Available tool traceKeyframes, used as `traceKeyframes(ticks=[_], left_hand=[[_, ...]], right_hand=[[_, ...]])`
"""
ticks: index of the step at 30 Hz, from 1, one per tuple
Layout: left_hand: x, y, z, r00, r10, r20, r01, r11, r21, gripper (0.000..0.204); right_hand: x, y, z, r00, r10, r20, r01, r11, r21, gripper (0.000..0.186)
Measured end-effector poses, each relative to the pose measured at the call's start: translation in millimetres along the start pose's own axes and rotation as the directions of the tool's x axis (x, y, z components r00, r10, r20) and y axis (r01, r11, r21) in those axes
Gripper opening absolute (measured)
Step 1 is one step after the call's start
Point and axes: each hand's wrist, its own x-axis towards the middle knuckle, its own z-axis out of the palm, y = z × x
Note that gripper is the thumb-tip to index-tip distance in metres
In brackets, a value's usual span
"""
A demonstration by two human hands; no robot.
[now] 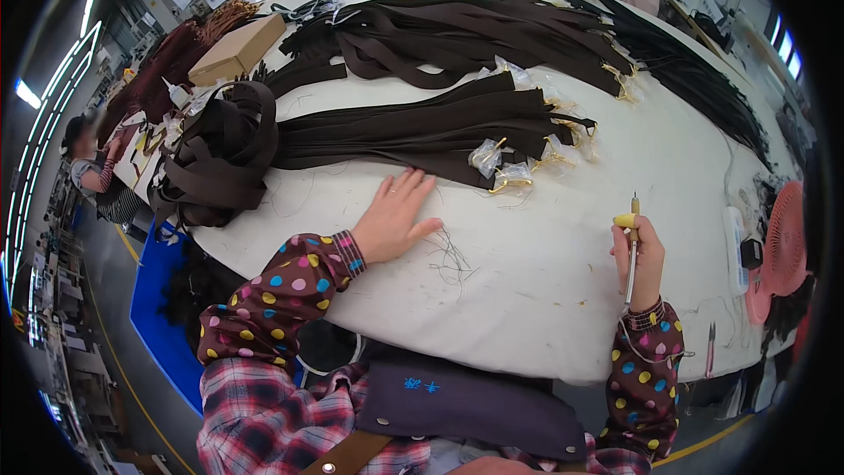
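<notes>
My left hand (394,218) lies flat on the white-covered table (519,308), fingers stretched out. Its fingertips reach the near edge of a bundle of dark brown straps (378,132). Gold-coloured metal fittings (512,179) in clear plastic wrap sit at the bundle's right end. At the left, the straps gather into a looped heap (220,145). My right hand (648,257) is closed around a slim pen-shaped tool (632,255) with a metal tip pointing up and a cord trailing past the wrist. A yellow cover (625,221) shows on one finger. Loose dark threads (453,259) lie beside my left thumb.
Farther back lie more brown straps (413,31) and black straps (694,70). A cardboard box (237,48) stands at the back left. On the right are a pink fan (781,242), a white power strip (735,251) and tweezers (710,350). Other people work at the far left and back right.
</notes>
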Motion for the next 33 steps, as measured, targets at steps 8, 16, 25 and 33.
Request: traceKeyframes(ticks=[8, 16, 25, 33], left_hand=[[19.8, 95.8, 20.6, 0.848, 0.489, 0.204, -0.501, 0.866, 0.007, 0.060], [-105.6, 42.0, -39.4, 0.867, 0.285, 0.409, -0.322, 0.947, 0.022, 0.055], [-190.7, -52.4, -74.0, 0.903, -0.353, -0.243, 0.363, 0.932, -0.004, 0.024], [17.5, -22.7, -32.4, 0.928, 0.265, -0.261, -0.129, 0.887, 0.442, 0.036]], right_hand=[[0.1, 3.1, 1.7, 1.000, -0.027, 0.011, 0.027, 1.000, -0.011, 0.011], [-3.7, -1.4, -4.5, 0.998, -0.063, 0.008, 0.063, 0.997, -0.045, 0.012], [-0.2, -4.3, -4.1, 0.991, -0.123, -0.048, 0.120, 0.990, -0.068, 0.014], [3.3, 7.7, -1.8, 0.993, -0.092, -0.077, 0.089, 0.995, -0.040, 0.013]])
